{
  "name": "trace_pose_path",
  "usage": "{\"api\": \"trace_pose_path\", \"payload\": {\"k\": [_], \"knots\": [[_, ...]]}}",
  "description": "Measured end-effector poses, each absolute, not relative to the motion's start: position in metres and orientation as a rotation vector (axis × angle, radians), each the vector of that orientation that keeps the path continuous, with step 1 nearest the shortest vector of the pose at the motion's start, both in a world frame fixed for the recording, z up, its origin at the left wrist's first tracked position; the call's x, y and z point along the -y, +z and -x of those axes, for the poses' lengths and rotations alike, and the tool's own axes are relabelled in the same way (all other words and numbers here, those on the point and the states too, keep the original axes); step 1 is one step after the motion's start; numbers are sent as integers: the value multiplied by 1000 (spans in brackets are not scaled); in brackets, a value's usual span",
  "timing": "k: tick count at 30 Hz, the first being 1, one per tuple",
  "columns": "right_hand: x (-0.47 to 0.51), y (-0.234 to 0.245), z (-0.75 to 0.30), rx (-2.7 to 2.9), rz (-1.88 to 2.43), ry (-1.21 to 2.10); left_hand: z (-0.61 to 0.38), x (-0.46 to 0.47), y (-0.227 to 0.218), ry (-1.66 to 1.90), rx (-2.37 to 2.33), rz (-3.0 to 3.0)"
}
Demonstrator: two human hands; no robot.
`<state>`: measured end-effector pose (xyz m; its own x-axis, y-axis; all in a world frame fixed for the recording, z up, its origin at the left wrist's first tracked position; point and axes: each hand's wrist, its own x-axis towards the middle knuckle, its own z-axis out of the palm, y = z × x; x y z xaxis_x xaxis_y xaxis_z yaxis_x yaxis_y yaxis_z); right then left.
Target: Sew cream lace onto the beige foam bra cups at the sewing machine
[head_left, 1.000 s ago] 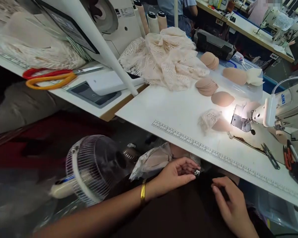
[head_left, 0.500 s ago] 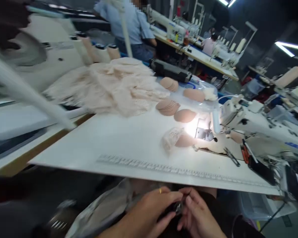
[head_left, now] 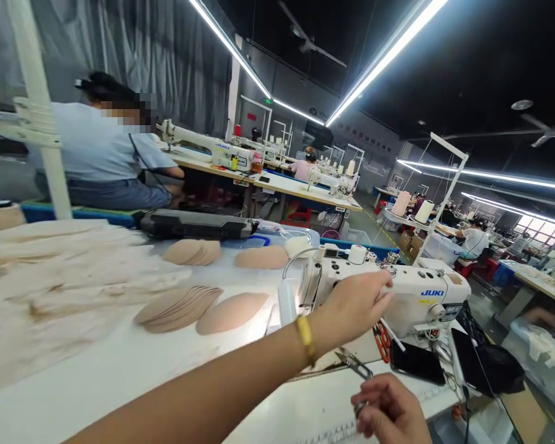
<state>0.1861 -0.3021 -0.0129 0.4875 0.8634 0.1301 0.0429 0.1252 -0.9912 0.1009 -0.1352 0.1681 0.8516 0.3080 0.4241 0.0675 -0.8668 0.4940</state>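
Note:
My left hand [head_left: 358,302], with a yellow band at its wrist, reaches across to the top of a white sewing machine [head_left: 411,296]. Its fingers are closed beside the metal thread fittings [head_left: 391,259]; what they pinch is hidden. Lower down, near the table's front, my right hand [head_left: 391,410] is closed on a small shiny metal bobbin case [head_left: 359,407]. Thread snips [head_left: 355,364] lie on the table just above that hand. Beige oval pads lie left of the machine, among them a fanned stack [head_left: 180,308] and a single pad [head_left: 231,313].
Pale fabric [head_left: 65,290] is heaped on the left. Orange-handled scissors [head_left: 382,342] and a black phone [head_left: 417,362] lie by the machine base. A thread stand [head_left: 444,191] rises behind it. A co-worker [head_left: 102,148] in light blue sits beyond the table.
The view has swung up and right. My hands, together over my lap at the metal piece before, have parted. The left has risen onto the machine; the right has come up, keeping the bobbin case.

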Motion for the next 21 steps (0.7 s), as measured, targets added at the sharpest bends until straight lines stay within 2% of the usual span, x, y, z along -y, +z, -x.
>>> {"api": "trace_pose_path", "payload": {"k": [1,6,14,21], "knots": [[301,-6,-198,918,1347,614,-126,132,174,759,-369,-2721],[290,28,-253,988,1462,151,-207,120,176,772,-531,-2782],[238,82,-311,1117,1442,-467,-216,103,171,876,-648,-2635],[190,94,-320,1254,1330,-468,-215,94,164,1078,-641,-2406]]}}
